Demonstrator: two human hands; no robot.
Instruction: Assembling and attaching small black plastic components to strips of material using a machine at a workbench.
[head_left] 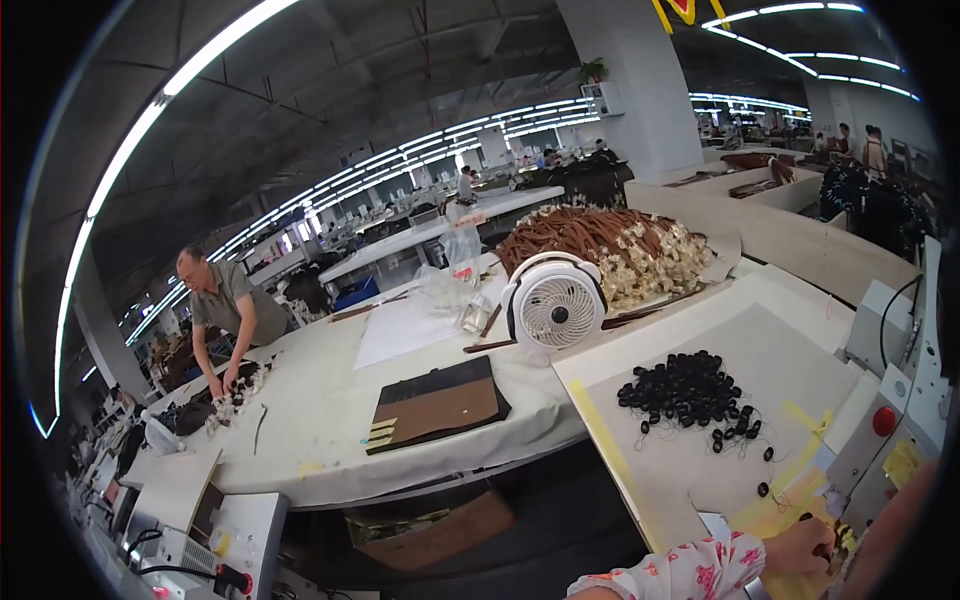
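Note:
My left hand (pixel 800 547), in a white sleeve with pink flowers (pixel 690 568), is at the lower right beside the sewing-machine-like equipment (pixel 880 440). Its fingers are curled closed, and what they hold is too small or hidden to make out. Close by on its right, my right hand (pixel 888 528) shows only as a blurred patch of skin at the rim, its fingers hidden. Yellow material (pixel 770 515) lies under and around the left hand. Farther up the grey work surface (pixel 740 340) is a heap of small round black pieces (pixel 690 390) with thin loose threads.
A white fan (pixel 557 305) stands behind the surface, before a pile of brown straps with pale ends (pixel 600 240). On the cream-covered table (pixel 330 420) lies a flat black-and-brown piece (pixel 440 403). A person (pixel 230 305) handles dark and white pieces at the far left.

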